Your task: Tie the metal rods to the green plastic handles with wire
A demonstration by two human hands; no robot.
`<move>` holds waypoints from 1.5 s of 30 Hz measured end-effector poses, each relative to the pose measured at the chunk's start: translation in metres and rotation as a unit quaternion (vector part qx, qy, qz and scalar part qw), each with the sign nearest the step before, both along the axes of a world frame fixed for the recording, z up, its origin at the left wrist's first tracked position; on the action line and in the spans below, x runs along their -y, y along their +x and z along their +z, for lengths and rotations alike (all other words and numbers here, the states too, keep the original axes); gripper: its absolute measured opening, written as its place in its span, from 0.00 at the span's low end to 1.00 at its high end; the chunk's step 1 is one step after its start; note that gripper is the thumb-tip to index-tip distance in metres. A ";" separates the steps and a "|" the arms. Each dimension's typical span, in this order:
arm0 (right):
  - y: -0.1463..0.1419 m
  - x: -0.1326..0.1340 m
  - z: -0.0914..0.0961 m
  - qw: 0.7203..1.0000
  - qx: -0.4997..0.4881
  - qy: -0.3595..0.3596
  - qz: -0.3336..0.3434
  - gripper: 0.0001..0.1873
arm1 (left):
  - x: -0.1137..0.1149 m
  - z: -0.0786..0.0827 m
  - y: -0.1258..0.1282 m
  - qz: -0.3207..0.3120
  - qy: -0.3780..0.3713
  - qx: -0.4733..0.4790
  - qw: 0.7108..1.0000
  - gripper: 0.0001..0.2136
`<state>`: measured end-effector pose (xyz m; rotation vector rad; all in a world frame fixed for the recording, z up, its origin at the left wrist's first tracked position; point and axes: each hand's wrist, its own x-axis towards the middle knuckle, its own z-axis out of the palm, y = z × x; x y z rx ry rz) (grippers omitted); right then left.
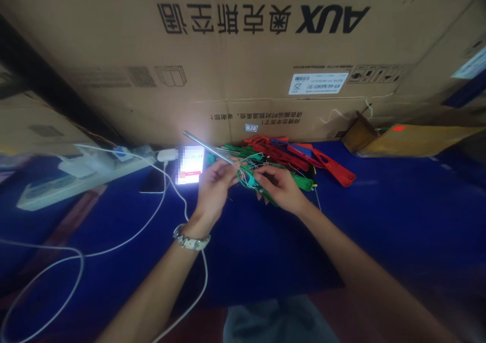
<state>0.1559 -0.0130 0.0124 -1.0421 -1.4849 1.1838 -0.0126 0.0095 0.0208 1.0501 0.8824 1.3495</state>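
Note:
My left hand (216, 186) is closed around the front of a green long-nosed lighter (246, 175), near where its handle meets the metal tube (208, 148). The tube points up and to the left. Loose thin wires and a small teal part show in the handle, which looks open on this side. Pinched fingers of my right hand (281, 183) hold the handle's lower end from the right. Behind both hands lies a pile of red lighter casings (292, 156) and green ones (304, 181), with some blue among them.
A lit phone (192, 166) stands left of my hands. A white power strip (83, 181) and a looping white cable (152, 221) lie farther left on the blue table (379, 221). A large cardboard box (246, 54) walls off the back; a yellowish packet (413, 140) rests at right.

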 end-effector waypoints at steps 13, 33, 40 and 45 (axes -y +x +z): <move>0.014 -0.004 -0.005 0.982 0.156 0.109 -0.020 0.15 | 0.000 0.005 -0.002 -0.014 0.002 -0.059 0.998 0.10; 0.018 -0.013 0.030 0.963 0.234 0.100 0.088 0.09 | -0.004 0.000 -0.005 -0.028 0.026 -0.098 0.994 0.08; 0.020 -0.016 0.036 0.950 0.283 0.098 0.089 0.10 | -0.001 0.003 -0.005 -0.035 0.014 -0.106 0.994 0.09; 0.019 -0.016 0.036 0.951 0.281 0.102 0.083 0.10 | -0.001 0.002 -0.005 -0.041 0.010 -0.100 0.994 0.09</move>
